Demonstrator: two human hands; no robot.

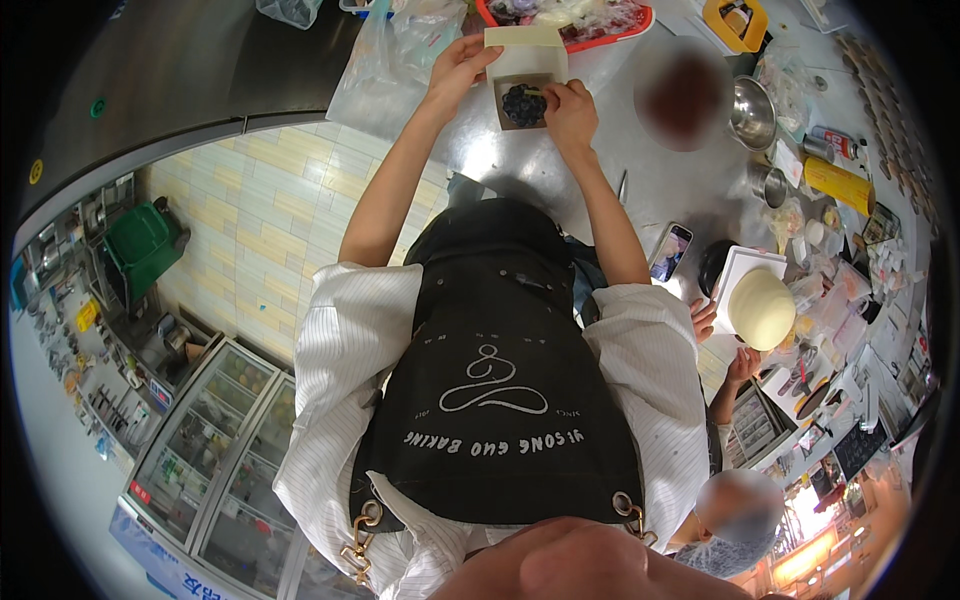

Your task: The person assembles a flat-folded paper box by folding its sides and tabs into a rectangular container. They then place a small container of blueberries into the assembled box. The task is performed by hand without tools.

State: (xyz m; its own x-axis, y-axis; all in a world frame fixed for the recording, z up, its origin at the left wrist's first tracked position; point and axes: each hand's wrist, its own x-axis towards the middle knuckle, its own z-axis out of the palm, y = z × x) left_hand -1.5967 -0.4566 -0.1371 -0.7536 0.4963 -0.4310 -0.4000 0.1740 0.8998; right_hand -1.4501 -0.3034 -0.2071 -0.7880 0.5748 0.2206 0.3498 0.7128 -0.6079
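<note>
A small cream-coloured box (505, 88) with its lid raised stands on the steel table before me. Dark round berries, seemingly blueberries (522, 106), lie in it. My left hand (461, 70) grips the box at its left side near the raised lid, thumb toward the lid. The fingers of my right hand (572, 112) are drawn together over the right part of the box, beside the berries. A thin pale strip shows at those fingertips; whether they pinch it or something else is too small to tell.
Behind the box sits a red basket (648, 20) of wrapped fruit, with clear plastic bags (400, 45) to its left. To the right are a steel bowl (753, 113), a phone (670, 252) and a yellow roll (838, 184). Nearby, a co-worker's hands are by a pale domed cake (762, 308).
</note>
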